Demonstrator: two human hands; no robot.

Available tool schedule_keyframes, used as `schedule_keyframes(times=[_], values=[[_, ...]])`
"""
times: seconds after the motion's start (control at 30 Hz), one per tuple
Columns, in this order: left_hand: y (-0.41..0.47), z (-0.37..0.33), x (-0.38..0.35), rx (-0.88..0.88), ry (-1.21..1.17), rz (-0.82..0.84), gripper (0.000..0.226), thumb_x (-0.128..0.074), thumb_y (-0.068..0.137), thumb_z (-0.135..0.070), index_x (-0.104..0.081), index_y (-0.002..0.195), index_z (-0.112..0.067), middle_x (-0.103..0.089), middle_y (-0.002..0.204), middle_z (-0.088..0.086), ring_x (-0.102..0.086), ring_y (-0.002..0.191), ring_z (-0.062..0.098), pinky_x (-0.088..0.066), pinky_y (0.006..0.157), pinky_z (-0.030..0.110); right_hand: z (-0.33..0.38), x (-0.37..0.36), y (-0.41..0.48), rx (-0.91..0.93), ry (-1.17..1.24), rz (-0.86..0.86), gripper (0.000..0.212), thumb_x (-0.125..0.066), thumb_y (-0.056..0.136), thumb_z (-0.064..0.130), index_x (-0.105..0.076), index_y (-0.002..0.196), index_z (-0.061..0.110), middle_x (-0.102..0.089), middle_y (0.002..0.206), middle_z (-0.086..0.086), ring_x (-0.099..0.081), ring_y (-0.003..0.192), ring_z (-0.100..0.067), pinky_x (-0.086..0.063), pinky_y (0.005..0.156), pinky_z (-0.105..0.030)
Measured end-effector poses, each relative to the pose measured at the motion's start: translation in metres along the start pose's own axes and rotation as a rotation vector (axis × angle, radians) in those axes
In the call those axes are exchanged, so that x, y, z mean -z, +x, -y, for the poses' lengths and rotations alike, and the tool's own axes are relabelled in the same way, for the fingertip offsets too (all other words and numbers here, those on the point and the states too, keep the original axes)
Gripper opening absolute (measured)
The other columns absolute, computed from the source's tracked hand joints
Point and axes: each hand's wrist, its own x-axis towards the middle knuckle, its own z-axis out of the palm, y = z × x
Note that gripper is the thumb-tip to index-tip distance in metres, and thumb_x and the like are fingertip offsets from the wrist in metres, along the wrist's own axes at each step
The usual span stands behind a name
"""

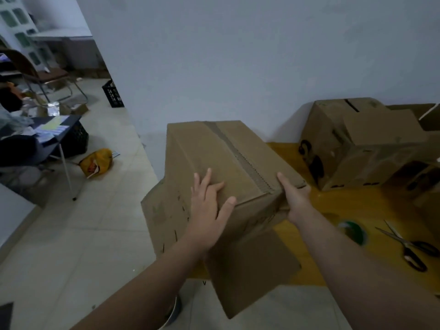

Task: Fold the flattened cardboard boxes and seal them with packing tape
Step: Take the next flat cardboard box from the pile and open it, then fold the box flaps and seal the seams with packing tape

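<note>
A brown cardboard box [209,148] stands folded up at the left end of the yellow table [357,206], a strip of tape running along its top seam. Loose flaps hang from its near side, past the table's edge. My left hand [209,206] lies flat on the near left part of the top, fingers spread and straight. My right hand [295,196] grips the box's near right corner, thumb on top by the tape's end and fingers under the edge. A green roll of packing tape [352,232] lies on the table to the right of my right arm.
Black-handled scissors [409,246] lie on the table at the right. Other cardboard boxes [357,144] are piled at the back right against the wall. On the tiled floor at the left are a yellow bag [97,161], black crates [113,94], a small table and a chair.
</note>
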Motion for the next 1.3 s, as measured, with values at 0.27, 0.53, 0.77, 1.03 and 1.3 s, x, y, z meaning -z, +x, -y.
schedule_keyframes(times=[0.27,0.53,0.77,1.03,1.3], values=[[0.004,0.049,0.014,-0.265,0.778,0.425,0.114,-0.038,0.069,-0.087,-0.003,0.153,-0.019,0.003,0.161,-0.003,0.009,0.147,0.016,0.011,0.116,0.046,-0.024,-0.046,-0.003,-0.096,0.044,0.042,0.120,-0.078,0.081,0.028,0.020,0.150,0.036,-0.023,0.156,-0.007,-0.036,0.135,-0.040,-0.040,0.101,-0.064],[0.044,0.052,0.022,-0.729,0.934,0.377,0.089,-0.074,0.071,-0.053,-0.034,0.146,-0.027,-0.042,0.145,0.005,-0.042,0.112,0.025,-0.040,0.089,0.037,-0.017,-0.039,0.012,-0.059,0.061,0.020,0.102,-0.073,0.085,0.020,0.001,0.152,0.040,-0.035,0.149,-0.008,-0.041,0.130,-0.039,-0.038,0.097,-0.070],[0.034,-0.006,-0.046,-0.851,0.758,0.442,0.085,-0.075,0.062,-0.063,-0.054,0.124,-0.010,-0.049,0.134,0.020,-0.042,0.130,0.035,-0.027,0.112,0.043,-0.008,0.023,0.021,0.139,-0.050,0.146,0.070,-0.074,0.083,0.037,-0.039,0.144,0.036,-0.057,0.125,0.003,-0.058,0.103,-0.021,-0.052,0.085,-0.045],[0.034,-0.071,-0.124,-0.594,0.760,0.404,0.104,-0.038,0.082,-0.077,0.004,0.153,-0.012,0.005,0.161,0.012,0.005,0.148,0.026,0.007,0.118,0.039,-0.033,0.127,0.070,0.155,-0.641,-0.030,0.053,-0.044,0.099,0.049,-0.047,0.140,0.015,-0.053,0.137,-0.008,-0.049,0.124,-0.032,-0.042,0.100,-0.043],[0.042,-0.097,-0.150,-0.477,0.727,0.420,0.106,-0.023,0.077,-0.085,0.003,0.153,-0.017,0.009,0.161,0.004,0.010,0.148,0.020,0.010,0.118,0.034,-0.071,0.211,0.137,0.112,-1.446,-0.128,0.020,-0.047,0.096,0.010,-0.052,0.115,0.014,-0.051,0.083,-0.004,-0.053,0.086,-0.025,-0.036,0.099,-0.045]])
